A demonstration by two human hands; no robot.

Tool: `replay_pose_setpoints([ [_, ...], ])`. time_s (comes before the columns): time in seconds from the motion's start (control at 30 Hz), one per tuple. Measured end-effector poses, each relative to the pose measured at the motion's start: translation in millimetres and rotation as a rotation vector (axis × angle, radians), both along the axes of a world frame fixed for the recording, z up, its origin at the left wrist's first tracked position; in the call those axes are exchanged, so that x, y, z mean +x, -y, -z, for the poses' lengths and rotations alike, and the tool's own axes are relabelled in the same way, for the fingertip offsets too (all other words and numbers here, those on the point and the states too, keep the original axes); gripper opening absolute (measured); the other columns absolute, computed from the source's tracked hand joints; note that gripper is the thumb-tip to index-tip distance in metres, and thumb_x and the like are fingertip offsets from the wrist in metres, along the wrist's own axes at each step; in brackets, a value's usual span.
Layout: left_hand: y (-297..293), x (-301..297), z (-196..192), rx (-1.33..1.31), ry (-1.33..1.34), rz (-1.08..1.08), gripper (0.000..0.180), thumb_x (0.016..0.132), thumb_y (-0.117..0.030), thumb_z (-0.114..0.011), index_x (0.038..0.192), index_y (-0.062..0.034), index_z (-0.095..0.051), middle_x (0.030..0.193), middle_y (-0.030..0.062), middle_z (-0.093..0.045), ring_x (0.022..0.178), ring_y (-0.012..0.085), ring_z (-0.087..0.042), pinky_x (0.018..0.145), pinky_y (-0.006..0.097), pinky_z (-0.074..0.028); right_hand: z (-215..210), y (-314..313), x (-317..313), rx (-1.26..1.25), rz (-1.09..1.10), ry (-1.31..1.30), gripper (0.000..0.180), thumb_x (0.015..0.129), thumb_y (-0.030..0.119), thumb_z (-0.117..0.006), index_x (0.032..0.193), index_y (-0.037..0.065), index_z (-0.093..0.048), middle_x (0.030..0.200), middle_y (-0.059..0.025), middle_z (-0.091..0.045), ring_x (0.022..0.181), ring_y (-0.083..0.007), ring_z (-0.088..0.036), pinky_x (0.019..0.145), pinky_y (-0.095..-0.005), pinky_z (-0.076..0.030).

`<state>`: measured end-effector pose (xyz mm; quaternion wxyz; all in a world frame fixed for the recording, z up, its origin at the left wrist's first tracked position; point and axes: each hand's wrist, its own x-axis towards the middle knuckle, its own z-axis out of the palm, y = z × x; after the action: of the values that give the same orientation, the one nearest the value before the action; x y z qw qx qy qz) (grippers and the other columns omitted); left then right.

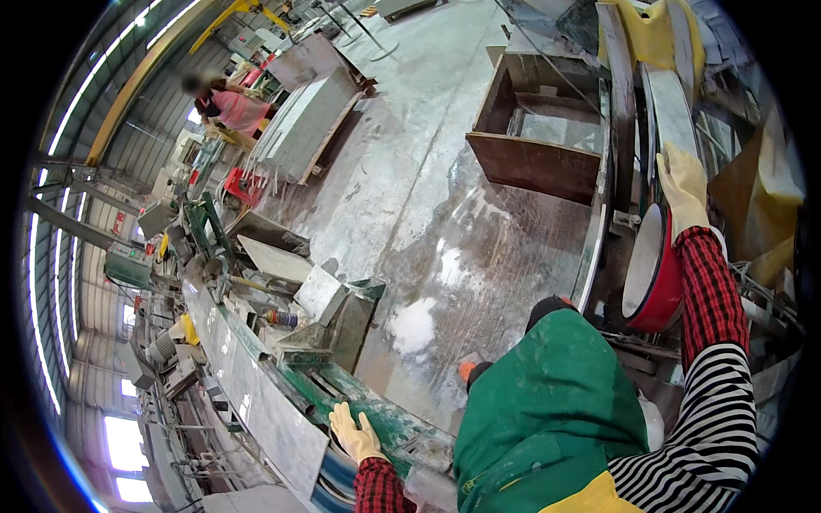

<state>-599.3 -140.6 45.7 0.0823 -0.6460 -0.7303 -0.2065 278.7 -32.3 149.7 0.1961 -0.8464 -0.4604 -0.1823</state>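
My left hand (355,434), in a cream rubber glove, has its fingers spread at the green machine rail (398,423). Beside it a long grey stone slab (261,402) lies along the machine bed. At the upper right my right hand (684,186), gloved the same way, rests with fingers extended at the near end of a narrow pale stone strip (670,103). Whether its fingertips curl under the strip's edge is hidden. A red round tub (665,274) with a pale face stands tilted just below my right wrist.
A brown open-topped box (534,162) stands ahead on the wet, white-smeared floor (428,248). Farther left are a pallet of stacked pale slabs (304,120) and a person in a pink apron (239,111). Yellow padding (654,34) drapes the rack at upper right.
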Motion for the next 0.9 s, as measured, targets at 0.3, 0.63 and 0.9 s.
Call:
replay_pose_setpoints([
  [0.3, 0.0, 3.0, -4.6, -0.026, 0.055, -0.031, 0.052, 0.095, -0.003, -0.077, 0.146, -0.0053, -0.066, 0.156, 0.0209, -0.064, 0.152, 0.0411, -0.051, 0.129, 0.049, -0.036, 12.0, 5.8, -2.8, 0.002, 0.019, 0.137, 0.037, 0.112, 0.038, -0.055, 0.13, 0.009, -0.068, 0.12, -0.0133, -0.069, 0.114, -0.0361, -0.068, 0.096, -0.0478, -0.049],
  [0.63, -1.0, -12.8, 12.7, 0.004, 0.134, -0.023, 0.052, 0.096, -0.005, -0.076, 0.147, -0.0055, -0.066, 0.154, 0.0209, -0.065, 0.149, 0.0428, -0.053, 0.13, 0.051, -0.035, 21.5, 10.1, -1.8, 0.071, -0.04, 0.259, 0.032, 0.111, 0.033, -0.06, 0.13, 0.008, -0.069, 0.12, -0.013, -0.07, 0.113, -0.0342, -0.069, 0.091, -0.0497, -0.052],
  [0.9, -4.0, -26.1, 32.4, 0.125, 0.351, 0.041, 0.049, 0.097, -0.008, -0.077, 0.145, -0.0057, -0.066, 0.155, 0.0196, -0.065, 0.15, 0.0422, -0.053, 0.13, 0.051, -0.035, 26.9, 15.7, -6.2, 0.084, -0.015, 0.261, 0.036, 0.111, 0.036, -0.06, 0.132, 0.009, -0.07, 0.124, -0.0126, -0.071, 0.116, -0.0336, -0.069, 0.094, -0.0484, -0.052],
])
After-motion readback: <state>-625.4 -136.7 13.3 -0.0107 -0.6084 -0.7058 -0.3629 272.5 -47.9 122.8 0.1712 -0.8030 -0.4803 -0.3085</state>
